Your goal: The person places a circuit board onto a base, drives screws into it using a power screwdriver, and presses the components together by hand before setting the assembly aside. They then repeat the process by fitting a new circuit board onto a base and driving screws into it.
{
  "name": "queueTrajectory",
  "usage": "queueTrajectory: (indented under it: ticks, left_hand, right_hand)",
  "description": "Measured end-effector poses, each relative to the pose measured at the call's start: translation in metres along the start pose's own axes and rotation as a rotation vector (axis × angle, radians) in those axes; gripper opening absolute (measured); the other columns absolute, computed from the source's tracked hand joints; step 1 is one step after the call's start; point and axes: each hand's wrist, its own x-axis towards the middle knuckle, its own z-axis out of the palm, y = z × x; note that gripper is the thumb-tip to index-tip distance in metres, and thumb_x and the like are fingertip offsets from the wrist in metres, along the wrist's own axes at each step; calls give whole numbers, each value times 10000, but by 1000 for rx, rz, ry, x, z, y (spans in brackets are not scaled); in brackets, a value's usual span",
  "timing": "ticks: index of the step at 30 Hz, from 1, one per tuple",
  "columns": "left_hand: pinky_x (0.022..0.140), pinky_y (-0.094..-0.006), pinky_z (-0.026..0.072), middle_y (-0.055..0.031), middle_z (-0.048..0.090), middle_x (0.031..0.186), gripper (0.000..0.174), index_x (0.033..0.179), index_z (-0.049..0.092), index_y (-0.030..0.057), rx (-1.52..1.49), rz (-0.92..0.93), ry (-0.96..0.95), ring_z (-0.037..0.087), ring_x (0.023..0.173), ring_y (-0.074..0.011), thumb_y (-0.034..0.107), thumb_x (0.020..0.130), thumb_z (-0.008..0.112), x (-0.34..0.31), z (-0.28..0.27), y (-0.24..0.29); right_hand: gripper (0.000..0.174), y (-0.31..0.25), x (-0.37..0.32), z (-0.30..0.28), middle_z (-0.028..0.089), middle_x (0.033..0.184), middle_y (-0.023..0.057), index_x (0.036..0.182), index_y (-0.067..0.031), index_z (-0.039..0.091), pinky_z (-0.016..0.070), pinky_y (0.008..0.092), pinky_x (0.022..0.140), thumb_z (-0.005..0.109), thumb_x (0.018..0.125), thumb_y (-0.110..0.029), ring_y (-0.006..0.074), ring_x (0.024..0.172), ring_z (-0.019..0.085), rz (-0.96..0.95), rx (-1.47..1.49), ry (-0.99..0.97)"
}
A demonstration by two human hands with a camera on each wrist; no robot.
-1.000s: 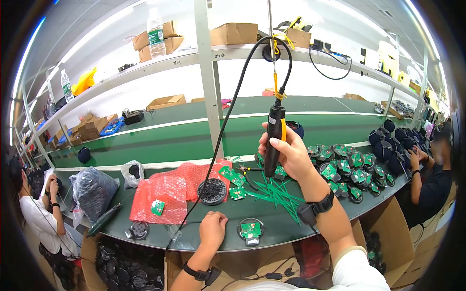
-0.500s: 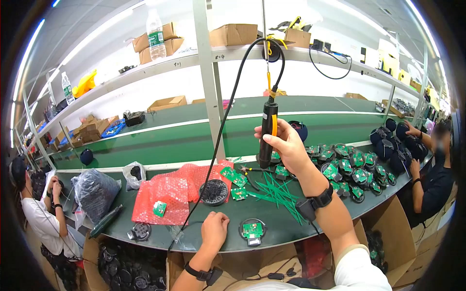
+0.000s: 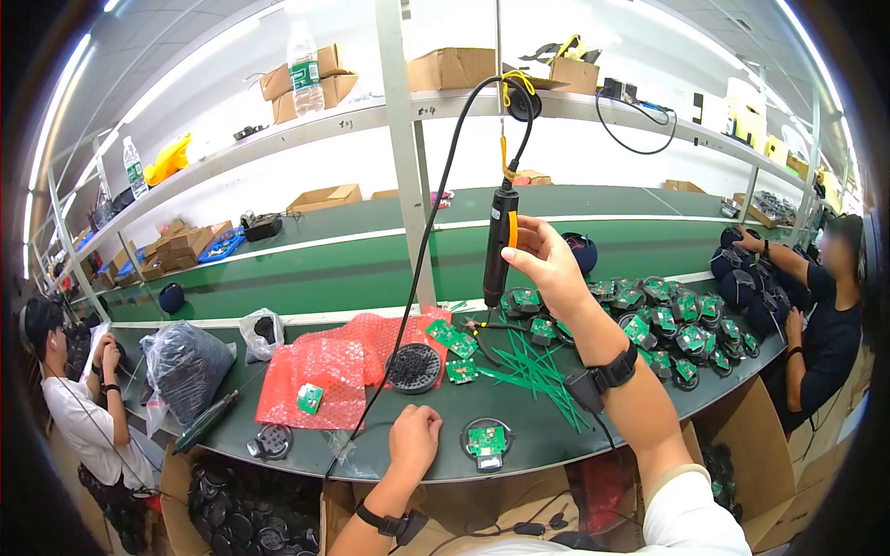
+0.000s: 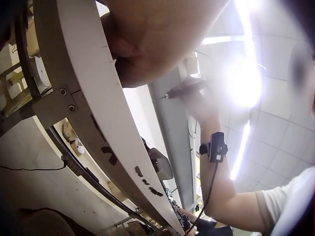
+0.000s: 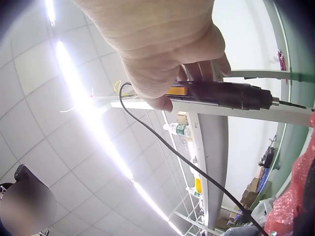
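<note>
My right hand point(image 3: 549, 267) holds a black electric screwdriver point(image 3: 501, 246) with a yellow lever, thumb on its side. In the right wrist view the screwdriver point(image 5: 226, 94) lies along the fingers, its thin bit bare at the tip. A cord and yellow tie run up from its top. My left hand point(image 3: 413, 437) rests at the bench's front edge, fingers loosely curled and holding nothing. To its right lies a round black housing with a green circuit board point(image 3: 487, 438) on it.
Green cable ties point(image 3: 542, 375) lie right of a black dish of screws point(image 3: 413, 368) and red bubble wrap point(image 3: 315, 375). Housings with circuit boards point(image 3: 686, 324) are piled at right. Another screwdriver point(image 3: 206, 422) lies at left. People work at both sides.
My right hand and the screwdriver have moved left and slightly up, and the fingers wrap less far around it. The left hand stays put. The person at right reaches into the dark pile.
</note>
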Motion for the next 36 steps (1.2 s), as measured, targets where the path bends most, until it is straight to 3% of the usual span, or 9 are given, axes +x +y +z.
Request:
queueTrajectory:
  ticks: [9, 11, 18, 21, 24, 28, 31, 32, 36]
  left_hand:
    - [738, -471, 546, -138, 654, 872, 90, 883, 717, 47, -17, 3, -4, 681, 821, -364, 79, 845, 792, 0, 0, 0]
    - [746, -469, 546, -138, 655, 871, 93, 886, 717, 46, -3, 14, -8, 681, 823, -361, 77, 844, 794, 1, 0, -1]
    - [749, -462, 546, -143, 656, 876, 107, 900, 718, 48, -11, 4, -10, 682, 823, -353, 87, 844, 801, 1, -1, 1]
    - [745, -459, 544, -137, 655, 869, 127, 911, 716, 50, -30, -16, -8, 680, 811, -340, 102, 845, 811, 1, -3, 5]
    - [734, -455, 543, -132, 651, 858, 148, 923, 709, 47, -69, 16, 42, 676, 797, -334, 109, 845, 819, 4, -8, 12]
    - [662, -403, 533, -127, 653, 853, 134, 944, 707, 29, -232, 168, 80, 664, 724, -287, 52, 854, 803, 23, -50, 58]
    - [609, -350, 506, -118, 655, 845, 103, 936, 695, 13, -313, 370, 201, 645, 676, -225, -2, 869, 771, 55, -103, 116]
    - [639, -292, 510, -80, 676, 858, 107, 972, 718, 14, -350, 419, 260, 631, 699, -147, -10, 878, 763, 69, -119, 135]
    - [742, -335, 541, -119, 716, 1066, 359, 1200, 676, 12, -244, 643, 550, 687, 925, -212, 80, 867, 794, 142, -161, 196]
  right_hand:
    - [612, 0, 0, 0, 642, 1325, 165, 1421, 67, 489, 478, 373, 1118, 798, 916, -87, 218, 1228, 634, -27, -47, 3]
    - [559, 0, -2, 1, 654, 1298, 110, 1407, 34, 522, 453, 357, 1118, 776, 932, -116, 177, 1203, 620, -19, -59, 9]
    - [544, -5, 4, -2, 663, 1277, 96, 1401, 21, 520, 475, 355, 1096, 776, 938, -107, 166, 1179, 635, -35, -56, 27]
    - [637, -15, 15, -5, 643, 1258, 126, 1431, 51, 470, 531, 323, 1006, 811, 914, -96, 175, 1127, 648, -218, -108, 32]
    - [658, -31, 17, -3, 641, 1233, 123, 1433, 56, 469, 541, 320, 978, 822, 899, -96, 170, 1087, 650, -222, -293, 42]
    - [652, -35, 18, -5, 651, 1179, 109, 1427, 60, 471, 546, 324, 965, 815, 890, -78, 162, 1043, 652, -190, -337, 51]
    - [571, -37, 17, -6, 688, 1228, 116, 1445, 20, 464, 548, 311, 973, 723, 935, 13, 126, 1061, 662, -157, -345, 23]
    - [561, -38, 16, -5, 696, 1224, 122, 1444, 12, 466, 550, 311, 971, 707, 938, 23, 132, 1068, 667, -154, -292, 8]
    - [539, -43, 12, -4, 706, 1233, 136, 1444, -8, 470, 555, 312, 970, 665, 944, 48, 148, 1097, 680, -140, -218, -25]
